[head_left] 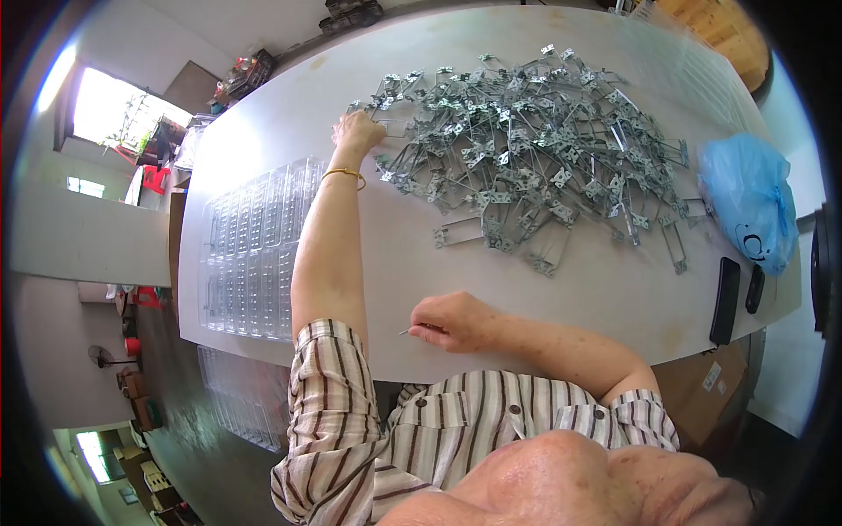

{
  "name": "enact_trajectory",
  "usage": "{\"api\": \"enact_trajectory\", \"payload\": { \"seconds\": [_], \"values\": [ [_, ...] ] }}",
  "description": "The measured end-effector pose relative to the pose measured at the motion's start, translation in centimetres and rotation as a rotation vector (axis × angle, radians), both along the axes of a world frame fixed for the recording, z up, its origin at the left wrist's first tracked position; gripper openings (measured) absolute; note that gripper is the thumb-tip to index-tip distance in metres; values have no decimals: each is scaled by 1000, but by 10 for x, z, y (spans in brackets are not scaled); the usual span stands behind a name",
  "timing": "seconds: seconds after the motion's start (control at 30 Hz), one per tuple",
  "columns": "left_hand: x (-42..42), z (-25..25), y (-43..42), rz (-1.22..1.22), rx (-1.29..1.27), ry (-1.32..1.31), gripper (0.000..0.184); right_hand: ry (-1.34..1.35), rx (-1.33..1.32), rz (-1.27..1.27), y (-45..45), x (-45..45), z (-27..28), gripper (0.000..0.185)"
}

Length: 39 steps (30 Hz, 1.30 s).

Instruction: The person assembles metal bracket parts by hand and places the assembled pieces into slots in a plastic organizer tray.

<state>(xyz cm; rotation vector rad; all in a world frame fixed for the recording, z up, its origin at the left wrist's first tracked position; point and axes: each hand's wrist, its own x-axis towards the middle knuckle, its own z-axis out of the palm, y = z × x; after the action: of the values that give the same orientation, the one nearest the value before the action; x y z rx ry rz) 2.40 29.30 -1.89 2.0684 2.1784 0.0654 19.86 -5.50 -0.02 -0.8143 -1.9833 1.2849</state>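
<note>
White table (386,254) carries everything in reach; the person sits at its near edge. Pile of metal brackets (517,140) takes up the far middle, loosely heaped, wires and plates tangled. Probably dumped there so either arm gets to it while the near strip stays usable for handwork. A few brackets lie looser on the pile's near side, likely easier to pick out than those in the tangle.

Clear plastic tray (254,254) lies flat on the left, rows of moulded pockets, just beside the left forearm. Sensible spot: alongside the pile, not under it. More clear trays (237,394) sit lower, off the near-left edge.

Blue plastic bag (745,197) stands at the right, beside the pile. Dark flat object (724,301) and smaller black object (755,289) lie nearer, by the right edge; looks like parking out of the way of both arms. Cardboard box (702,390) is below that edge.

Left hand (358,133) reaches to the pile's left end, arm nearly straight. Fingertips at the brackets; can't tell if they're clamped on one. Right hand (452,322) rests near the edge, fingers closed on a thin metal piece (404,332), tip poking out left. Wrist low on the table, probably to steady it.
</note>
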Motion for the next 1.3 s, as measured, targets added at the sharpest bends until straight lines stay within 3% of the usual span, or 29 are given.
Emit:
{"api": "enact_trajectory", "payload": {
  "seconds": [0.4, 0.5, 0.7, 0.8, 0.9, 1.1, 1.2, 1.3],
  "values": [
    [12, 36, -20, 58, -242, -84, 44, -7, 43, -20, -2, -7, 0, 14],
    [13, 47, -31, 73, -142, -72, 44, -11, 50, -24, -2, -8, 3, 14],
    [13, 85, -42, 50, -184, -97, 42, -20, 12, -21, -4, -10, 9, 15],
    [19, 92, -53, 3, -21, -86, 43, -27, -9, -11, -2, -8, 10, 16],
    [25, 99, -69, -96, 310, -21, 47, -6, 4, -19, -3, -10, 8, 16],
    [44, 146, -93, -175, 154, -244, 44, 40, 87, -33, -2, -9, 0, 13],
    [61, 133, -118, -328, 300, -220, 42, 34, 112, -30, -2, -12, -2, 12],
    [81, 120, -145, -379, 216, -204, 39, 19, 95, -27, -2, -11, -3, 13]
  ]
}}
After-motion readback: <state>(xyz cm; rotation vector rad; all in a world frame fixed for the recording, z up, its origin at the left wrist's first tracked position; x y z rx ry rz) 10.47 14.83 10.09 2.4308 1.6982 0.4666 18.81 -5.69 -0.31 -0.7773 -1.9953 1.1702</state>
